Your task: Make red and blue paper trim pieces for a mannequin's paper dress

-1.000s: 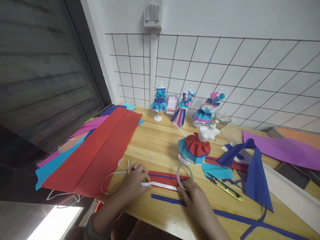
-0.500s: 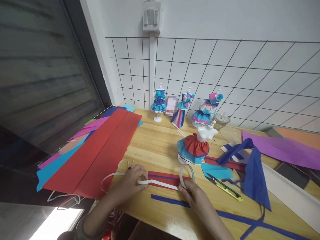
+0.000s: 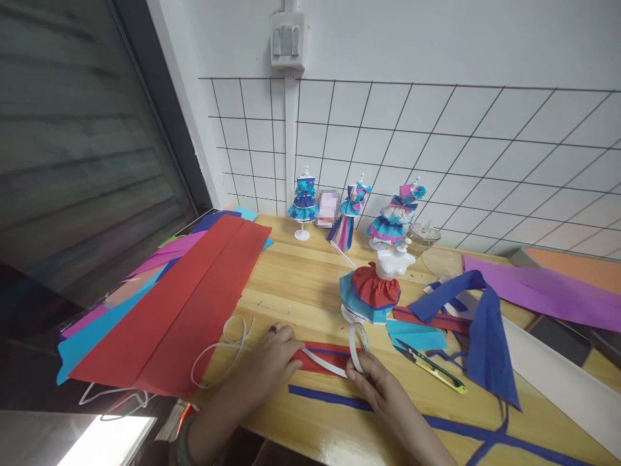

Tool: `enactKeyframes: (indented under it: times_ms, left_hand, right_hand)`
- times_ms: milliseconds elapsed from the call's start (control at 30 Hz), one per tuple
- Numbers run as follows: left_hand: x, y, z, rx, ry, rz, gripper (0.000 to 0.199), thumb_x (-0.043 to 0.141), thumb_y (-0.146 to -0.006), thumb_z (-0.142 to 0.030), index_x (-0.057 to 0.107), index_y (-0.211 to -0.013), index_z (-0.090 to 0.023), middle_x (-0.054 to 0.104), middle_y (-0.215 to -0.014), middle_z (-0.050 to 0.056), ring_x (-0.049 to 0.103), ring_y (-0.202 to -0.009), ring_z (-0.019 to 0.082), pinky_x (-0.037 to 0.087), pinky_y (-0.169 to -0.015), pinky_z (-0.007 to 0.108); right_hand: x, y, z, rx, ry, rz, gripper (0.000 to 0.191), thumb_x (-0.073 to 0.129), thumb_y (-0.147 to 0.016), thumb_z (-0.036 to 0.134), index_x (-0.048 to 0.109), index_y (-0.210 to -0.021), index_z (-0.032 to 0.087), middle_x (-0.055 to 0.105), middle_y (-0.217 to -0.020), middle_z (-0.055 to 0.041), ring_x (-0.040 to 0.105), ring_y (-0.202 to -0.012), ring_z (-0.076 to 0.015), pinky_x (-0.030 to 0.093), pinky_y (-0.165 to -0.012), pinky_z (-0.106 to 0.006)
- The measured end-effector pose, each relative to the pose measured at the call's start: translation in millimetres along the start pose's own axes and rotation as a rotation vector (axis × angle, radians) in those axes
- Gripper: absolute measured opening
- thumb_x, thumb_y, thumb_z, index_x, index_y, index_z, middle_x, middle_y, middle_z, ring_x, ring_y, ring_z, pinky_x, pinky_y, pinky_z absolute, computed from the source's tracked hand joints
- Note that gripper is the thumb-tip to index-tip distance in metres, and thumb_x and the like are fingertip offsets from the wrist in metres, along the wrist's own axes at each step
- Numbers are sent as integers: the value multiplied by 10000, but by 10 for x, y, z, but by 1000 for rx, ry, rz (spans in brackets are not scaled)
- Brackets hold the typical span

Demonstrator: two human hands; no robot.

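Note:
My right hand [image 3: 381, 383] is closed, thumb and fingers gripping a roll of white tape [image 3: 354, 343] that stands on edge. A length of tape runs slackly from it to my left hand [image 3: 272, 355], whose closed fingers hold the other end at the left end of a red strip [image 3: 310, 367]. That strip has a blue line along it and lies flat under the tape. Just in front lies a narrow blue strip [image 3: 323, 395]. Behind my right hand stands a small white dress form [image 3: 394, 264] wearing a red and light-blue skirt [image 3: 376, 288].
Large red sheets [image 3: 179, 317] lie over coloured ones at left, with a loose white cord [image 3: 235, 323] beside them. Yellow-handled snips [image 3: 441, 374], blue pieces [image 3: 490, 349] and a purple sheet [image 3: 538, 291] are at right. Several dressed forms, one in blue [image 3: 305, 200], stand at the back.
My left hand has moved slightly right and onto the end of the red strip. The tape between the hands is now shorter and bowed. The view has shifted slightly.

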State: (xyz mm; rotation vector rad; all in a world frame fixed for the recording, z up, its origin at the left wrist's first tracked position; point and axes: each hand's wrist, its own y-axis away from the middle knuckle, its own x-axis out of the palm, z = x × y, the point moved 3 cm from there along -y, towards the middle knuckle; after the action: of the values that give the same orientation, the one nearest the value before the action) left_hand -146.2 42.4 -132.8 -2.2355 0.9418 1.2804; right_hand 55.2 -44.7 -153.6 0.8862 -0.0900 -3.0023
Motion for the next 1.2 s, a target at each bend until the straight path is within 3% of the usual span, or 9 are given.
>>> enactKeyframes:
  times_ms: [133, 300, 500, 700, 833, 967, 1100, 1200]
  left_hand:
    - [-39, -31, 11, 5, 14, -6, 129, 503, -835, -141, 621, -866, -184, 536, -909, 30, 470, -924, 187, 369, -887, 348]
    - [-55, -100, -45, 49, 16, -30, 221, 519, -843, -181, 593, -1048, -217, 528, -1007, 40, 450, -1005, 199, 350, -930, 358]
    - [-80, -209, -95, 91, -22, -15, 181, 481, -868, -184, 629, -766, -182, 561, -876, 35, 486, -901, 172, 344, -903, 337]
    - [-200, -103, -43, -29, 292, 100, 185, 501, -833, -253, 645, -744, -179, 620, -746, 2, 534, -767, 140, 384, -735, 255]
    - [-107, 0, 81, -186, 470, 181, 238, 503, -796, -316, 690, -810, -168, 651, -741, 6, 555, -712, 140, 382, -626, 226]
    - [-20, 42, 194, -320, 515, 181, 304, 537, -739, -330, 687, -939, -158, 671, -775, 12, 570, -714, 149, 388, -621, 224]
    - [-72, 3, 161, -280, 461, 209, 239, 515, -730, -304, 680, -775, -138, 626, -677, 6, 532, -644, 135, 351, -568, 219]
    - [-150, -52, 99, -212, 418, 165, 195, 519, -733, -287, 658, -746, -151, 595, -684, -2, 511, -653, 125, 346, -584, 219]
  right_hand:
    - [-12, 2, -13, -2, -32, -13, 307, 426, -877, 441, 544, -740, 193, 514, -755, -17, 505, -733, -161, 417, -691, -262]
    - [-2, 15, -13, 16, -23, 16, 311, 401, -895, 437, 557, -793, 188, 519, -791, -25, 511, -768, -164, 412, -725, -271]
    - [-9, 23, -14, 17, -45, -14, 323, 410, -885, 453, 548, -767, 185, 508, -751, -11, 501, -719, -152, 415, -679, -255]
    - [15, -1, -14, 18, 16, -75, 327, 423, -871, 464, 522, -722, 190, 537, -718, -21, 504, -697, -164, 412, -669, -264]
    - [39, -9, -23, 50, 50, -78, 332, 414, -871, 469, 547, -749, 190, 581, -741, -40, 536, -720, -184, 420, -690, -281]
    - [62, -8, -36, 82, 73, -67, 330, 422, -866, 459, 582, -763, 189, 625, -783, -55, 566, -754, -198, 428, -699, -289]
    - [73, -15, -48, 113, 111, -44, 335, 415, -864, 461, 607, -810, 192, 649, -846, -72, 584, -818, -218, 427, -735, -305]
    - [65, -21, -57, 149, 120, -36, 334, 416, -857, 465, 606, -839, 191, 653, -865, -79, 593, -838, -225, 425, -740, -306]
